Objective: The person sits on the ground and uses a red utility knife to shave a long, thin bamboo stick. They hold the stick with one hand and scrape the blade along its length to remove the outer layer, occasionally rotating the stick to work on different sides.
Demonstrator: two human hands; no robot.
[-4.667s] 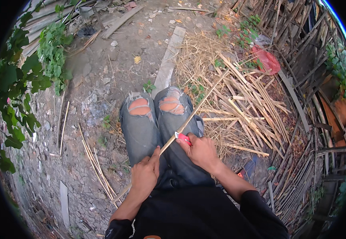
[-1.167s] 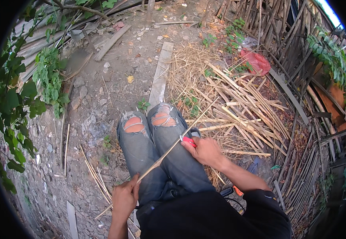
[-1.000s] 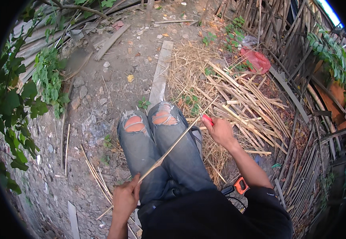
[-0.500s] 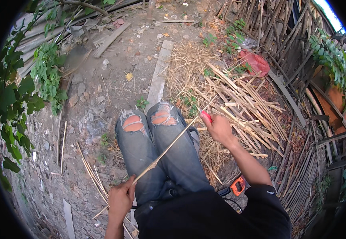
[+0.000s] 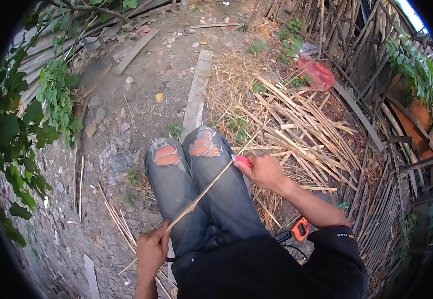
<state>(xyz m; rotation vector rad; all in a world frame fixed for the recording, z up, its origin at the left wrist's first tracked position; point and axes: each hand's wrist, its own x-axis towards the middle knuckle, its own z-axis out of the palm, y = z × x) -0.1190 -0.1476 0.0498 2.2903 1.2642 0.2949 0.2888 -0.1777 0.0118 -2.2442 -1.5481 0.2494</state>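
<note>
A long, thin bamboo strip (image 5: 206,191) slants over my thighs, from low left to upper right. My left hand (image 5: 151,250) is closed around its lower end beside my left hip. Partway along, the strip has a wider, rough patch with a lifted sliver. In my right hand (image 5: 264,172) is a small knife with a red handle (image 5: 243,161). Its short blade lies against the strip beside my right knee. Beyond the blade, the strip's thin far end points over the pile of split bamboo (image 5: 306,137).
Pale shavings (image 5: 236,74) cover the ground ahead, beside a flat plank (image 5: 197,89). A tool with an orange handle (image 5: 301,229) lies by my right hip. More thin strips (image 5: 114,215) lie at my left. A red plastic bag (image 5: 317,74) sits near the stick fence (image 5: 346,35).
My right hand has drawn the knife along the strip, leftward and slightly nearer to me. My left hand keeps its hold in about the same place.
</note>
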